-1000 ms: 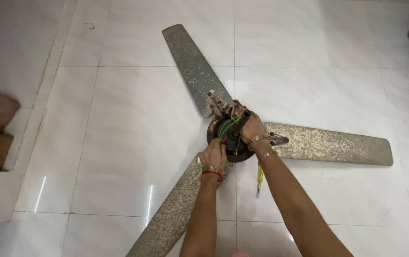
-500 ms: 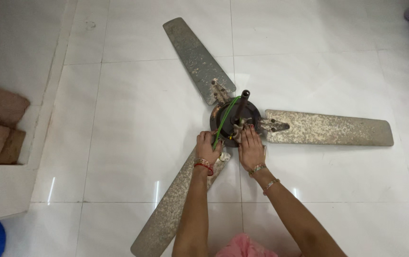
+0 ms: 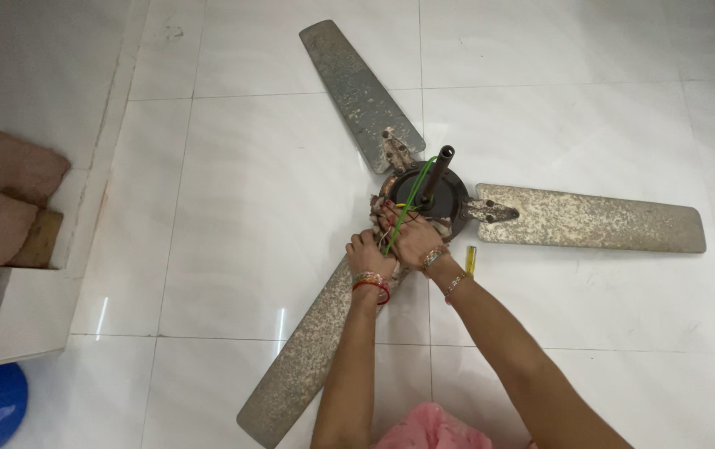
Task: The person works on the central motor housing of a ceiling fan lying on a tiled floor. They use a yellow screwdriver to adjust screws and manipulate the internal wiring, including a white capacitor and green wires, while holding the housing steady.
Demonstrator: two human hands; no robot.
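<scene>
Flat on the white tiled floor [image 3: 232,166], motor side up: one old ceiling fan [image 3: 424,199] with three mottled grey blades. One blade [image 3: 357,87] pointing up and to the left, away from the person; a second blade [image 3: 598,220] stretched out to the right, its long axis almost level across the view; a third blade [image 3: 311,357] running down and to the left, toward the person. At the middle, one dark round motor hub [image 3: 449,195] with one short rod [image 3: 438,170] standing up from it, tilted slightly, and green wire [image 3: 411,199] trailing from the rod down past the hands. Left hand [image 3: 367,254] resting on the root of the near blade, fingers curled down against it; grip not clear from here. Right hand [image 3: 411,233] laid over the hub's near rim, fingers spread and pressed on it, not closed round anything visible. Just right of the right wrist, one small yellow tool [image 3: 470,259] lying on the floor. At the left edge, brown bricks [image 3: 8,195] stacked on a white ledge [image 3: 16,308].
</scene>
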